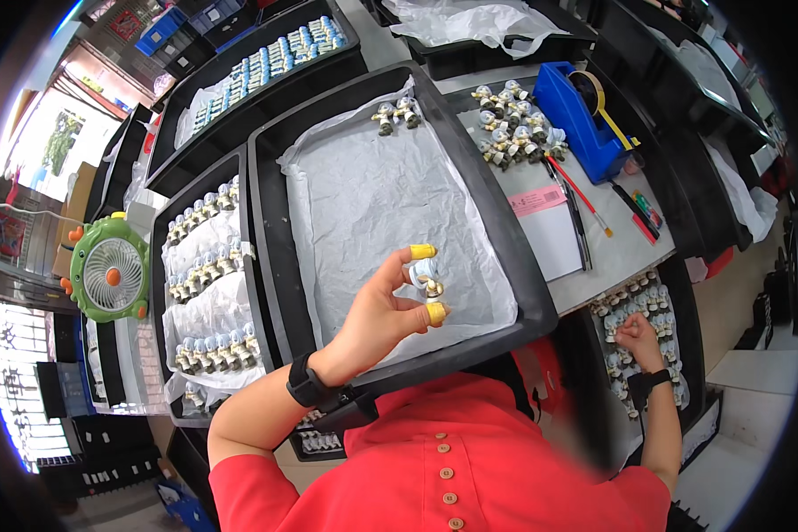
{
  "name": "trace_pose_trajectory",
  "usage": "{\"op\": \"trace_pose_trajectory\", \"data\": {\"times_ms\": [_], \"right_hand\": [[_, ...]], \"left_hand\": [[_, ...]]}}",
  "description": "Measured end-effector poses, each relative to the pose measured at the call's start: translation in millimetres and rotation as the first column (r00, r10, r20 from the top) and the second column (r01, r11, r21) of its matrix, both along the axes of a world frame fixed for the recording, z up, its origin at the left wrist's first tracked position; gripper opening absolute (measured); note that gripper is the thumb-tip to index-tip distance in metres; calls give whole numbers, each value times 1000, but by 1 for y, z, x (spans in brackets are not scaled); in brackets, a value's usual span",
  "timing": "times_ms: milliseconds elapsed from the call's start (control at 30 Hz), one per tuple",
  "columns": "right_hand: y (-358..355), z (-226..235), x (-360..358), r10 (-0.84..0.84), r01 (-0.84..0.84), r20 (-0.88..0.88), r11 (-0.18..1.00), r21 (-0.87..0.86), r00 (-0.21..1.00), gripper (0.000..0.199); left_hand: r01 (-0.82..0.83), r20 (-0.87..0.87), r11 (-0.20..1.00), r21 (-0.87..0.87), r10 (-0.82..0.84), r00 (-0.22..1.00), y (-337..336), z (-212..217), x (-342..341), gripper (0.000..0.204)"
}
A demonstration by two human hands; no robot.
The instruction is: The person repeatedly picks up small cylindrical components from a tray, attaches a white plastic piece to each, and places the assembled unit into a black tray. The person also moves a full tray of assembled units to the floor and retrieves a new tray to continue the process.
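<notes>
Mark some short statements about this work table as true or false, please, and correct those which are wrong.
1. The left hand holds a blue-topped figurine above the large lined tray. True.
2. The fan stands to the right of this tray. False: the green fan is to its left.
3. Two figurines are near the tray's far edge. True.
4. The tape dispenser is red. False: the tape dispenser is blue.
5. The red paintbrush lies on the tabletop. True.
</notes>
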State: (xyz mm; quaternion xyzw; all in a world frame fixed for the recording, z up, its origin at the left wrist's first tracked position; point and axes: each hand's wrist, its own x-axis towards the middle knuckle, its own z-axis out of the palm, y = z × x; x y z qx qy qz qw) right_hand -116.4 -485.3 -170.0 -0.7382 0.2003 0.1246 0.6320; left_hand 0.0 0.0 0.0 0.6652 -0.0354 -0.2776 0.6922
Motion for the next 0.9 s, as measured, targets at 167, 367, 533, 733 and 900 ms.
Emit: {"op": "trace_pose_trajectory", "data": {"times_ms": [167,367,533,733,900], "right_hand": [[3,2,0,6,-6,-20,1000,-13,1000,28],[-2,-7,-8,27,-26,37,1000,-5,999,26],[0,4,5,19,-19,15,1000,-11,1000,24],[6,11,0,-18,19,-11,1000,18,1000,24],[11,16,1,-11,11,-26,1000,12,1000,24]], "left_hand": [[-11,-18,1000,-1,11,1000,1,0,0,62],[-26,-46,1000,3,27,999,-2,4,0,64],[-43,-11,999,4,43,999,-5,-1,0,63],[-43,-16,999,11,43,999,-5,-1,-2,65],[-27,-17,1000,11,28,999,-2,-1,-1,63]]}}
